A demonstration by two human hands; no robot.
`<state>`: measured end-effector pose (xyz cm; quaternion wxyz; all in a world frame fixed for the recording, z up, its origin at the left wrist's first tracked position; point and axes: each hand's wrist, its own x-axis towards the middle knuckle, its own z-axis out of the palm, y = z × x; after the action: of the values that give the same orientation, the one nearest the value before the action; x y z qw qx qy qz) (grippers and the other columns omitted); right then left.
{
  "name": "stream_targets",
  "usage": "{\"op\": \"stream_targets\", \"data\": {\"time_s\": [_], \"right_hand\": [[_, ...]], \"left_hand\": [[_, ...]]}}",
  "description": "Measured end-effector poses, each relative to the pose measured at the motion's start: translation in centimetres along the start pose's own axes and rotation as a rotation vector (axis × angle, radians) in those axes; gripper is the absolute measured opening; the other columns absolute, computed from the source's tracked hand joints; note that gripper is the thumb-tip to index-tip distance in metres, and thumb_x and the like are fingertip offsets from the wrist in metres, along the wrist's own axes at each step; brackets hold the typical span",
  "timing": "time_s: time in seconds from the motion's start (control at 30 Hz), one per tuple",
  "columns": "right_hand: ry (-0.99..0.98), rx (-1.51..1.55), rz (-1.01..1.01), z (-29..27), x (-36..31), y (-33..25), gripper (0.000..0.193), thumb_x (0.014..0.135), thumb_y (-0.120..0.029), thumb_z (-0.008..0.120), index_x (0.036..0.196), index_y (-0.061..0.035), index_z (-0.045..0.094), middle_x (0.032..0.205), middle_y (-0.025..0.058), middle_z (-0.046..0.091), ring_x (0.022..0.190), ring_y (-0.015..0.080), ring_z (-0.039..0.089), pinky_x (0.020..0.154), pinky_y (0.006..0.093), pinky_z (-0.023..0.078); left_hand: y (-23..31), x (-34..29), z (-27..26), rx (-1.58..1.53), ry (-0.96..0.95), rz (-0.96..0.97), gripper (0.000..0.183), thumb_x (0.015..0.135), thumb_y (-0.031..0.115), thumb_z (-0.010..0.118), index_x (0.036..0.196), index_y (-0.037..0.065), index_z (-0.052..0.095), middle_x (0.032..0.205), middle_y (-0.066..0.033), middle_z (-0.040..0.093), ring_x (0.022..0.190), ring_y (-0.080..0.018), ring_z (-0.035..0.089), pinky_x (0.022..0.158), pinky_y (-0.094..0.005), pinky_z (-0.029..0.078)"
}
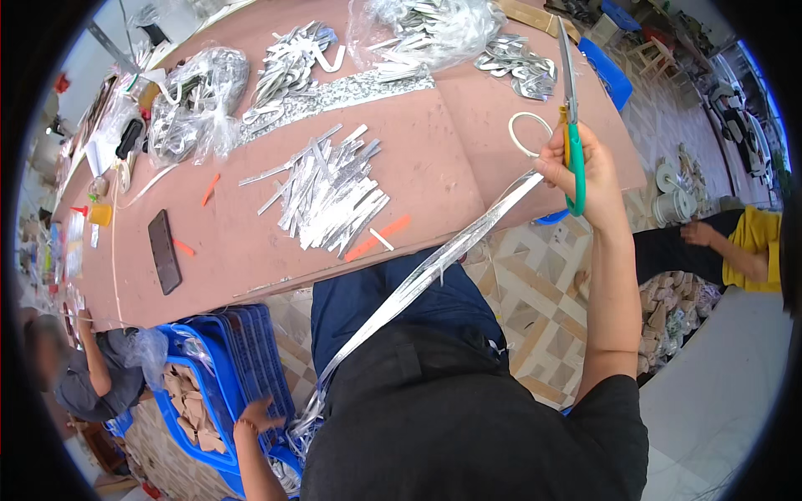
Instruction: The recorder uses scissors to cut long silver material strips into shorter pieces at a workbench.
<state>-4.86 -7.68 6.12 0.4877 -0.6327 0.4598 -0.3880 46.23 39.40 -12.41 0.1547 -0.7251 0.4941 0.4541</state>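
Right hand: right hand [585, 171] is raised over the worktop's right edge; green-handled scissors [571, 125] are gripped, fingers through the handle loops, blades pointing up and away, closed or nearly so.
Right grip: pressed around the scissor handles; the end of a long silver foil strip [434, 267] is also pinched at the fingertips.
Strip: stretched taut from the right hand diagonally down-left, across the dark blue lap, to the lower left, where it ends in a loose tangle by the blue crates.
Left hand: left hand [255, 413] is seen low at the left, fingers spread on the edge of a stack of blue plastic crates [242, 351]; whether the strip is held there cannot be told.
Cut pieces: a pile of short silver strips [326, 192] is laid at the middle of the pink worktop [434, 150], well apart from both hands.
Other items on worktop: clear bags of silver parts [196, 104] at the far left and far centre; loose silver loops [518, 67] at the far right; a white ring [528, 134] just beside the right hand; orange sticks [376, 238] near the pile; a dark phone [164, 250] at the left.
Crate contents: tan cardboard pieces are seen in a crate.
Other people: one is crouched at lower left, another in a yellow top is seated at right.
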Motion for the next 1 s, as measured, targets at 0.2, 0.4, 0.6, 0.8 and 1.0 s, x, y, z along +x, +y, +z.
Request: {"op": "stream_targets", "data": {"time_s": [0.2,0.4,0.6,0.8,1.0], "right_hand": [[-0.189,-0.07,-0.144,3.0,-1.1,-3.6,0.028,0.072,0.0,0.071,0.091,-0.0038,0.051,0.076,0.0001,0.055,0.071,0.0079,0.055,0.061,0.0213,0.047],[-0.353,-0.149,-0.235,5.9,-1.4,-6.7,0.037,0.071,0.001,0.072,0.103,-0.0007,0.052,0.085,0.0007,0.054,0.076,0.0073,0.056,0.066,0.0205,0.048],[-0.054,-0.237,-0.291,7.6,-1.9,-4.2,0.032,0.073,0.0,0.071,0.099,-0.0015,0.052,0.085,0.0009,0.055,0.075,0.0071,0.057,0.064,0.0203,0.048],[0.173,0.305,-0.091,13.0,-8.2,1.3,0.026,0.073,0.002,0.072,0.088,-0.0039,0.05,0.08,0.0036,0.06,0.069,0.0072,0.057,0.062,0.0208,0.047],[0.111,0.479,-0.038,17.0,-10.1,4.0,0.024,0.077,0.007,0.065,0.092,-0.0014,0.048,0.08,0.004,0.061,0.067,0.007,0.058,0.06,0.0191,0.046]], "left_hand": [[31.7,1.9,-19.0,-0.346,0.445,0.926,0.033,0.088,0.002,0.047,0.12,0.003,0.054,0.113,-0.0161,0.059,0.105,-0.0297,0.056,0.09,-0.0334,0.043],[42.9,4.7,-21.9,-0.827,-0.026,1.186,0.03,0.096,0.015,0.039,0.117,-0.003,0.052,0.106,-0.0112,0.061,0.099,-0.0161,0.056,0.086,-0.0282,0.043],[44.4,6.0,-23.6,-0.866,-0.311,0.971,0.026,0.097,0.02,0.04,0.092,0.0,0.056,0.075,-0.0068,0.061,0.07,-0.0119,0.06,0.066,-0.0258,0.05],[45.2,6.6,-25.2,-1.068,0.095,0.816,0.026,0.096,0.023,0.043,0.095,0.001,0.055,0.084,-0.0075,0.063,0.077,-0.0128,0.06,0.072,-0.0259,0.05],[45.7,6.1,-25.3,-0.838,0.253,0.92,0.028,0.096,0.023,0.043,0.093,-0.001,0.057,0.086,-0.0084,0.064,0.079,-0.0118,0.061,0.073,-0.0255,0.05]]}}
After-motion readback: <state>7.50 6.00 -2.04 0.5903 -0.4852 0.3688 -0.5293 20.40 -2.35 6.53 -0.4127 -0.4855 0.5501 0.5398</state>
